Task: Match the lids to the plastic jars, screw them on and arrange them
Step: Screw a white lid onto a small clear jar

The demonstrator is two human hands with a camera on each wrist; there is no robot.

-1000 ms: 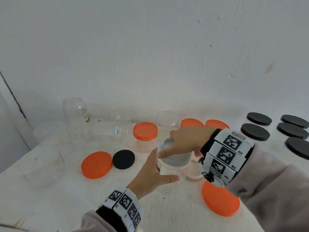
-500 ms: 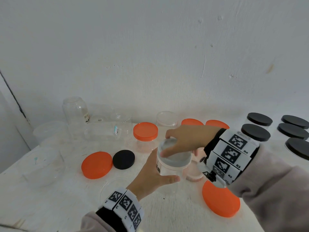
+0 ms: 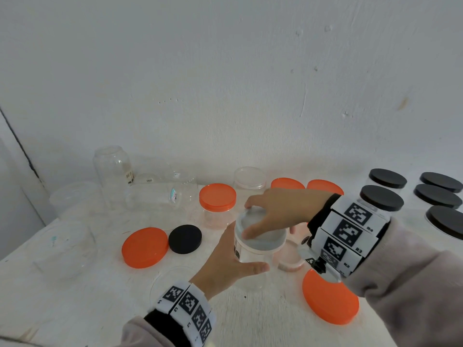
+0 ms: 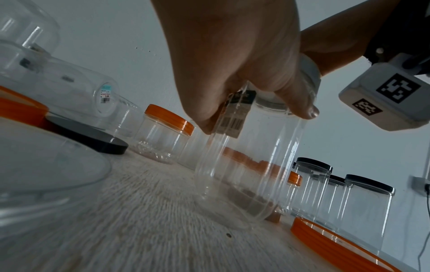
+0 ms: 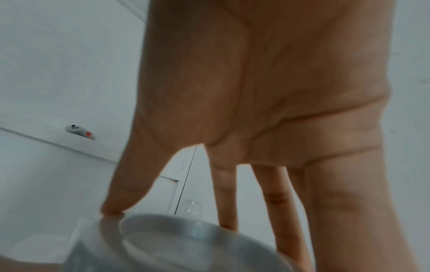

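Observation:
A clear plastic jar with a barcode sticker stands upright on the white table, near the middle. My left hand grips its side just under the neck, thumb in front; the left wrist view shows this hand wrapped round the jar. A translucent whitish lid sits on the jar's mouth. From above, my right hand holds that lid by its rim, thumb on the near edge and fingers over the far edge. In the right wrist view the fingers reach down behind the lid.
Loose orange lids and a black lid lie around the jar. An orange-lidded jar stands behind it. Black-lidded jars are grouped at the right. Open clear jars and tubs fill the left.
My right hand has turned a little on the lid, its wrist swinging slightly right and down. The jar and my left hand have stayed in place.

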